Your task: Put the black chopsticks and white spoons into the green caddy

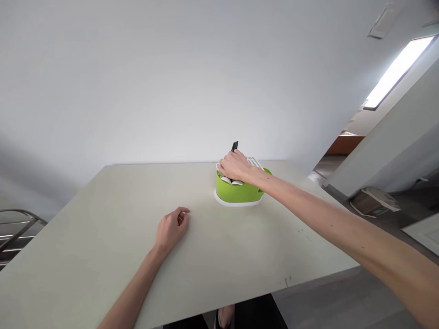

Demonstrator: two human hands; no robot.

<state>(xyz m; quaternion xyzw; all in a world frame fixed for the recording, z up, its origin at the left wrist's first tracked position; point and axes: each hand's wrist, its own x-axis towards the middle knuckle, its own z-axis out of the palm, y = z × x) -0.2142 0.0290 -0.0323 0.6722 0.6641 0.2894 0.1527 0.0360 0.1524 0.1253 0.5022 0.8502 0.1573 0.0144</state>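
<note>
- Two bare hands are over the pale surface (113, 228): the right hand (236, 165) reaches across its right part, and the left hand (171, 230) rests near its middle.
- The green holder (237, 193) stands upright on a white base (236, 204), close to the far edge and nearer the far right corner than the far left one.
- The right hand lies over the holder's top with its fingers bent down; whether they grip anything cannot be told, as the back of the hand hides it.
- Black sticks (235, 145) rise just behind that hand, a white slotted piece (254, 162) leans out to its right, and white rounded pieces (232, 182) show below it at the rim.
- The left hand's fingers are loosely curled, a narrow gap between thumb and forefinger, well in from the near edge.
- Small dark marks (287, 280) spot the near edge, towards the near right corner.
</note>
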